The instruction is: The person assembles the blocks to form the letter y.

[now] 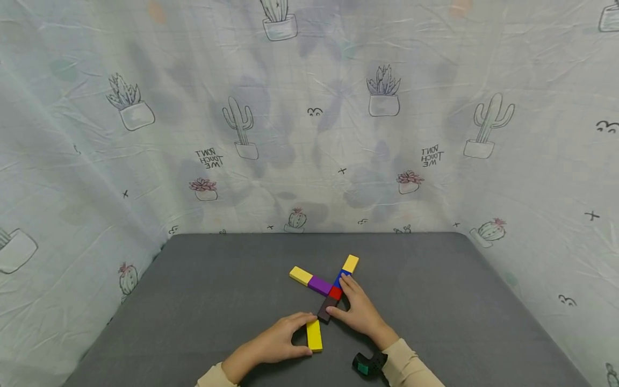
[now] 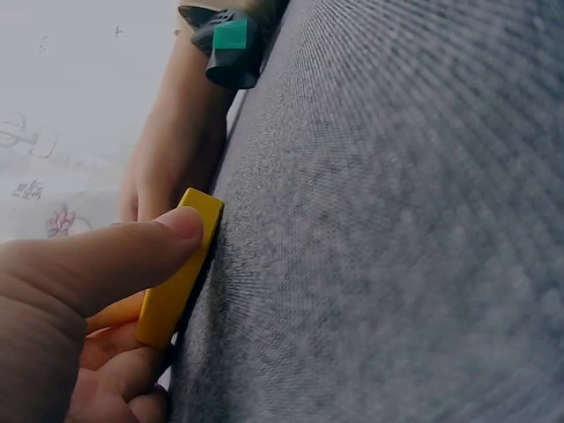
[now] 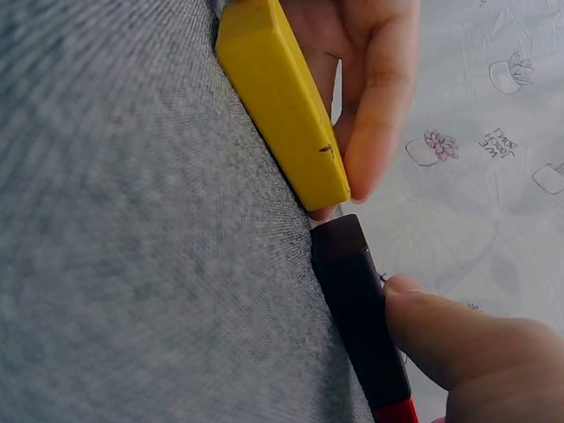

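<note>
My left hand (image 1: 278,338) pinches a yellow block (image 1: 314,336) lengthwise, thumb at its near end and fingers at its far end. In the right wrist view the far end of this yellow block (image 3: 286,115) stands close to the end of a dark brown block (image 3: 357,308), a small gap between them. My right hand (image 1: 360,309) rests along a row of blocks. Its thumb touches the dark brown block (image 1: 327,308), and its fingertips lie on a blue block (image 1: 338,278). Between those two sits a red block (image 1: 335,293).
Another yellow block (image 1: 350,263) ends the row beyond the blue one. From the red block a purple block (image 1: 319,285) branches left, with a yellow block (image 1: 301,276) at its end. A black wrist device (image 1: 368,365) is by the right sleeve. Patterned cloth (image 1: 309,134) surrounds the grey table (image 1: 217,285).
</note>
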The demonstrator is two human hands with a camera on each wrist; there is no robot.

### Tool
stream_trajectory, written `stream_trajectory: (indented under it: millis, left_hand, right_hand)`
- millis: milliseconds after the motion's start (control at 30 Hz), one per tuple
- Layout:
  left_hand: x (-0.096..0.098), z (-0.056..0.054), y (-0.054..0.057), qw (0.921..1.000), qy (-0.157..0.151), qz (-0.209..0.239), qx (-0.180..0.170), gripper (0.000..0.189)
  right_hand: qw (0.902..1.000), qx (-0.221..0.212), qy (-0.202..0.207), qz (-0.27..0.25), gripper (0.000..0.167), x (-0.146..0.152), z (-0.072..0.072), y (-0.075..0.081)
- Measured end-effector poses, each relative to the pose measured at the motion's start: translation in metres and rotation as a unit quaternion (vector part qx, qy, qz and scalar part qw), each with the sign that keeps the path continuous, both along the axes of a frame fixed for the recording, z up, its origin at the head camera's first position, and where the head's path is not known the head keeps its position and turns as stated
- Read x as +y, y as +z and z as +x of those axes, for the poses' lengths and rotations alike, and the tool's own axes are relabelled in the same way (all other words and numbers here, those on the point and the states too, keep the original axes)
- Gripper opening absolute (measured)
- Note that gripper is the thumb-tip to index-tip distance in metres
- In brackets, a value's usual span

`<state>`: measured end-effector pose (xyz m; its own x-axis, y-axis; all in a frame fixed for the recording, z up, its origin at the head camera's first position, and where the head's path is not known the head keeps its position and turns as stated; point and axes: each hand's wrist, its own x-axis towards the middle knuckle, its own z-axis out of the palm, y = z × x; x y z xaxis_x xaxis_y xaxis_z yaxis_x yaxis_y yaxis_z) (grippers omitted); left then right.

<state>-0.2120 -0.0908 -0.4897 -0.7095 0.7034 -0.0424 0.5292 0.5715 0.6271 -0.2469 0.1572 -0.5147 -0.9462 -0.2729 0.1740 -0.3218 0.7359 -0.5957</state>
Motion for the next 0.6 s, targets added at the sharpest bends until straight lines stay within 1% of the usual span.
stream_trajectory:
  millis: [233, 367, 467, 533, 600]
  left_hand:
    - [-0.0004, -0.0008, -0.0006, 0.9998, 0.013, -0.011, 0.000, 0.071]
    - [-0.0016, 0.0001, 0.0010, 0.9993, 0.032, -0.017, -0.004, 0.073]
    - [-0.0027, 0.0003, 0.0017, 0.9989, 0.043, -0.019, -0.007, 0.070]
    - [-0.0036, -0.0002, 0.0022, 0.9988, 0.044, -0.022, -0.008, 0.068]
    - [-0.0049, -0.0016, 0.0020, 0.9993, 0.032, -0.021, -0.002, 0.066]
  right_hand:
    - [1.0000, 0.000, -0.001, -0.002, 0.087, -0.0003, -0.0001, 0.0001]
    - [1.0000, -0.006, -0.002, -0.002, 0.088, -0.0009, 0.0005, 0.0008]
    - [1.0000, -0.008, -0.003, -0.001, 0.088, -0.0008, 0.0001, 0.0006]
    - [1.0000, -0.008, -0.002, -0.001, 0.088, -0.0005, -0.0002, 0.0006]
    - [1.0000, -0.008, -0.001, 0.001, 0.088, -0.0002, -0.0003, 0.0010]
